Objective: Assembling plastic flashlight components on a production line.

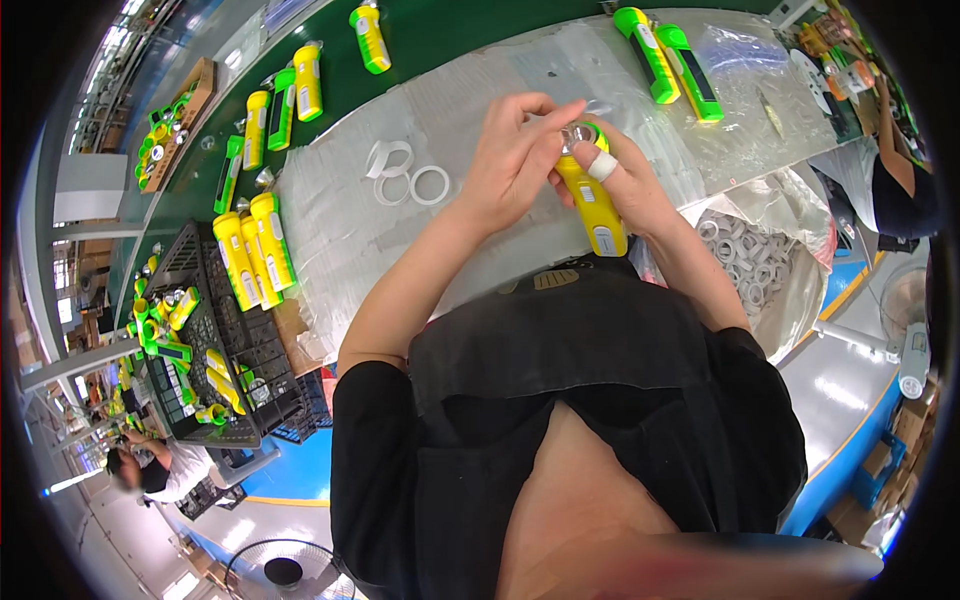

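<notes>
A yellow and green flashlight (594, 205) is held above the near part of the work surface, its clear reflector end up and its body slanting down toward me. My right hand (630, 185) grips its upper body; a white band wraps the thumb. My left hand (512, 165) closes at the reflector end, with the index finger reaching across the top and the other fingers bent. Exactly what the left fingertips pinch is partly hidden. Several white rings (431, 186) lie on the plastic-covered table (340, 235) to the left of my hands.
Yellow and green flashlights (240, 260) stand along the table's left side, with more (668, 65) at the far right. A black crate (215, 432) of flashlight parts sits at left. An open bag of white rings (745, 260) is at right. Other people (160, 465) work nearby.
</notes>
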`<action>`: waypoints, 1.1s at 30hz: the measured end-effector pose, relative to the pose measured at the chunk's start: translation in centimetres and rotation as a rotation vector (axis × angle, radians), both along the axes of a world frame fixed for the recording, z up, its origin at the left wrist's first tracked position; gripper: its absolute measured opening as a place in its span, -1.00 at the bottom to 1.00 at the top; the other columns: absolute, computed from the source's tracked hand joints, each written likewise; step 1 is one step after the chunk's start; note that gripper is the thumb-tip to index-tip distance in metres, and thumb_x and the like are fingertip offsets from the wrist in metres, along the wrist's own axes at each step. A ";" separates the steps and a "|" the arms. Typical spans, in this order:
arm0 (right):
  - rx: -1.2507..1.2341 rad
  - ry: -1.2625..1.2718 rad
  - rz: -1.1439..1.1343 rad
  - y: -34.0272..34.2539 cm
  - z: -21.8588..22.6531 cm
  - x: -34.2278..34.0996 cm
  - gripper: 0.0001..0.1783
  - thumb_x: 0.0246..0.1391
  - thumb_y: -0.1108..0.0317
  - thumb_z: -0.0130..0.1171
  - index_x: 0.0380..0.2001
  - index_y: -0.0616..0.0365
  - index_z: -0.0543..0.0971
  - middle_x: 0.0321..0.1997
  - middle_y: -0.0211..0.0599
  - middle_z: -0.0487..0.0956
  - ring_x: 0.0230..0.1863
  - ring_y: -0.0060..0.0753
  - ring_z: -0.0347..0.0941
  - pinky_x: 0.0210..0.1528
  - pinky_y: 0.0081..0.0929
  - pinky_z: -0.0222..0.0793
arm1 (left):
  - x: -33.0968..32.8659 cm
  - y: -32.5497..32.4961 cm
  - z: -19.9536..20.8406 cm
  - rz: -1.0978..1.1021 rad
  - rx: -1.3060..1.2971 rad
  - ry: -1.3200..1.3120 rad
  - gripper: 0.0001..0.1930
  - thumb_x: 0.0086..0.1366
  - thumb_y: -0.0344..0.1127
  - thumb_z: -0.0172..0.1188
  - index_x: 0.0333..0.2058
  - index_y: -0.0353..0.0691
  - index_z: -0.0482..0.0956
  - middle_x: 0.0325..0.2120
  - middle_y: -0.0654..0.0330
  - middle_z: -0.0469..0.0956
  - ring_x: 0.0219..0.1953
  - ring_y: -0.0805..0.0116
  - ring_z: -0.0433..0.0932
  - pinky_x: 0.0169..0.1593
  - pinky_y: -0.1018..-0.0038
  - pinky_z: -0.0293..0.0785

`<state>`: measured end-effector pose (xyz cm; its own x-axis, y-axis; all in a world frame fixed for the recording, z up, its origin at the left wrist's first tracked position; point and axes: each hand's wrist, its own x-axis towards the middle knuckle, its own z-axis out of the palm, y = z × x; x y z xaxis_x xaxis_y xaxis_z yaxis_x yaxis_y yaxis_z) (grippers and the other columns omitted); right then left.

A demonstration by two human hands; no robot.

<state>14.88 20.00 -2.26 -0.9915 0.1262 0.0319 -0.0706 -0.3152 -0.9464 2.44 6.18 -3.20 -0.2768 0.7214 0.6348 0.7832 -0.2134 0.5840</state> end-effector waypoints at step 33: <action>0.132 0.280 -0.035 -3.4 -1.6 -9.8 -0.66 0.22 0.28 0.07 0.03 0.12 0.37 -0.36 -0.33 0.51 -0.43 -0.53 0.42 -0.32 -0.51 0.35 | -5.8 -10.7 -2.2 0.271 -0.633 0.307 -0.79 0.13 -0.30 0.29 -0.25 -0.21 0.60 -0.01 0.05 0.48 0.10 0.05 0.39 0.12 0.14 0.29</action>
<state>5.13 16.60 -3.87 -0.9368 0.1372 0.3220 -0.3435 -0.1839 -0.9210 -3.41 -4.48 -5.38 -0.3740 0.9059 0.1987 0.9080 0.3140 0.2774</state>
